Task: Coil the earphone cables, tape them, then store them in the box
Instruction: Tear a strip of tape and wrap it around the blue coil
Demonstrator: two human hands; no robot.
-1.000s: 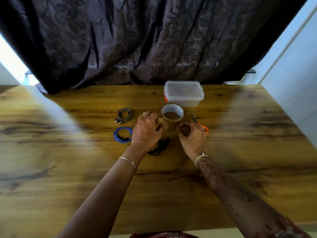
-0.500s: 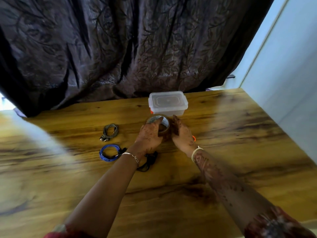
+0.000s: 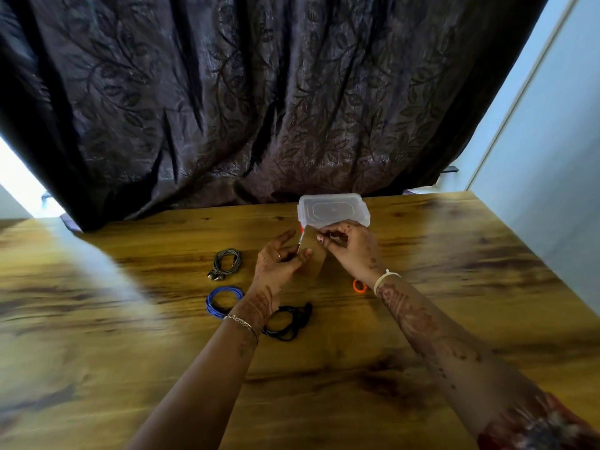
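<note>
A dark, leaf-patterned curtain (image 3: 259,108) hangs behind the grained wooden tabletop (image 3: 454,287). An orange scissor handle (image 3: 359,286) peeks out beside the right wrist. The left hand (image 3: 276,264) grips a brown tape roll (image 3: 313,251) held between both hands, and the right hand (image 3: 352,251) pinches its upper edge. The lidded clear plastic box (image 3: 332,211) sits just beyond the fingers (image 3: 324,237). The coiled grey cable (image 3: 225,263), blue cable (image 3: 224,302) and black cable (image 3: 287,321) lie left of the fingers and nearer.

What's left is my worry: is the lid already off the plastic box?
No, the clear lid sits closed on the box, behind the left hand and right hand holding the brown tape.
</note>
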